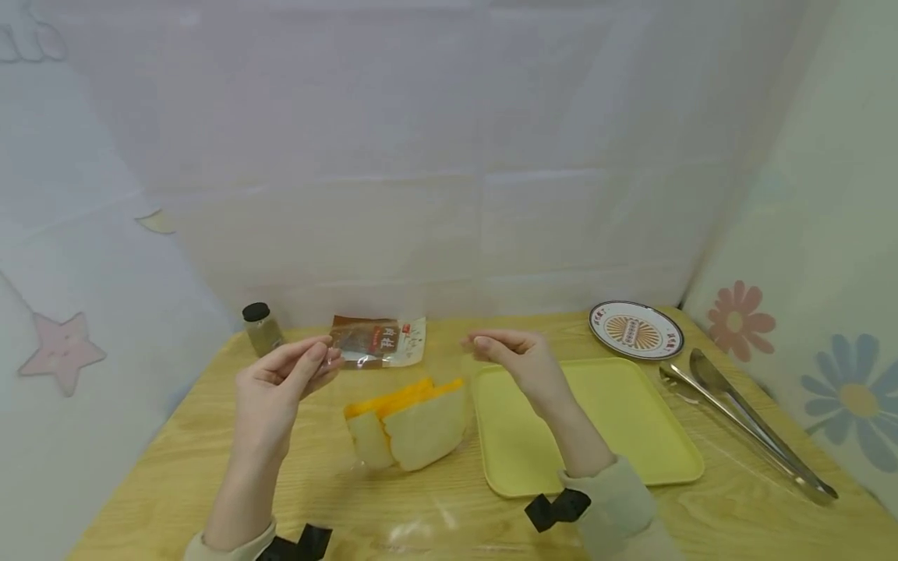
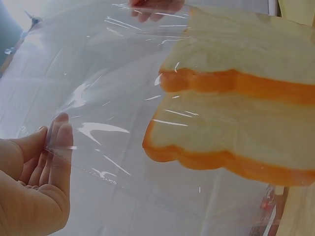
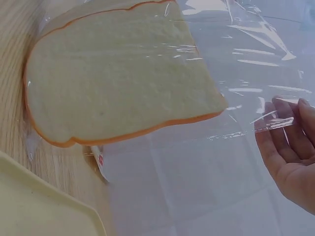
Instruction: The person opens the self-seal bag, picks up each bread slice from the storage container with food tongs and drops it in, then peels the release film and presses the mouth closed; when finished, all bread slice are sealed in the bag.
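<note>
Both hands are raised above the wooden table, a clear plastic bag (image 2: 103, 93) stretched between them. At one edge of the bag, my left hand (image 1: 270, 393) pinches the film between thumb and fingers. The opposite edge is pinched by my right hand (image 1: 529, 372), as the right wrist view shows up close. Bread slices (image 1: 426, 427) with orange-brown crusts sit low inside the bag, tilted against one another. In the left wrist view two slices (image 2: 221, 120) show through the shiny film; one broad slice (image 3: 123, 83) fills much of the right wrist view.
Behind the bread lie a brown-and-white food packet (image 1: 379, 341) and a black-lidded jar (image 1: 263, 329). To the right are a yellow tray (image 1: 610, 421), a patterned plate (image 1: 636, 352) and metal tongs (image 1: 751, 428). White sheeting (image 1: 449, 156) encloses the table's back and sides.
</note>
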`<state>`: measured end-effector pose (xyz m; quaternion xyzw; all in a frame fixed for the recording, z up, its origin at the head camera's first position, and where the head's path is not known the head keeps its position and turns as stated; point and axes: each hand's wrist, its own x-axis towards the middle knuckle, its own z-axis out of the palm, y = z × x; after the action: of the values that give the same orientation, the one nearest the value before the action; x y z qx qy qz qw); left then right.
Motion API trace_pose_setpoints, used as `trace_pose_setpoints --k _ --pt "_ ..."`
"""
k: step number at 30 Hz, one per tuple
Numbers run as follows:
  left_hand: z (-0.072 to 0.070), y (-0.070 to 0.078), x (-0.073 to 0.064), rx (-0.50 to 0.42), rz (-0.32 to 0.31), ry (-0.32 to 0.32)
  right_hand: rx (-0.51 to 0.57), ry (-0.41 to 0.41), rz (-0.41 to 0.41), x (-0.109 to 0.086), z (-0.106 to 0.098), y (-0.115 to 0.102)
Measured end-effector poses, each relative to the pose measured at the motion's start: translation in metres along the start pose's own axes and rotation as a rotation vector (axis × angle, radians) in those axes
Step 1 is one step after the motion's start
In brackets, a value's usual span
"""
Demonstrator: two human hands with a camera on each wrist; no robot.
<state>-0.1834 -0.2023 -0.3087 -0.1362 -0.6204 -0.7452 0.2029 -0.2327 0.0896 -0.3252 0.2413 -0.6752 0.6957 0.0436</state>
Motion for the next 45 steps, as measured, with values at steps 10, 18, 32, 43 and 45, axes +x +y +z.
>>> trace_pose_setpoints --k 10,18,32,43,45 --pt "0.001 -0.002 0.0 -0.001 0.006 -0.01 0.015 0.07 -0.079 -0.006 -0.003 0.0" --pt "0.002 -0.002 -0.001 0.04 0.0 0.04 -0.005 0.128 -0.076 -0.004 0.0 -0.005" --pt "-0.008 -0.005 0.006 0.119 0.127 -0.129 0.006 0.023 -0.09 -0.003 -0.012 -0.006" --pt "-0.018 -0.003 0.007 0.169 0.185 -0.23 0.03 -0.079 -0.124 -0.002 -0.016 -0.005" --pt "-0.019 -0.003 0.006 0.189 0.198 -0.238 0.04 -0.096 -0.139 -0.001 -0.017 -0.004"
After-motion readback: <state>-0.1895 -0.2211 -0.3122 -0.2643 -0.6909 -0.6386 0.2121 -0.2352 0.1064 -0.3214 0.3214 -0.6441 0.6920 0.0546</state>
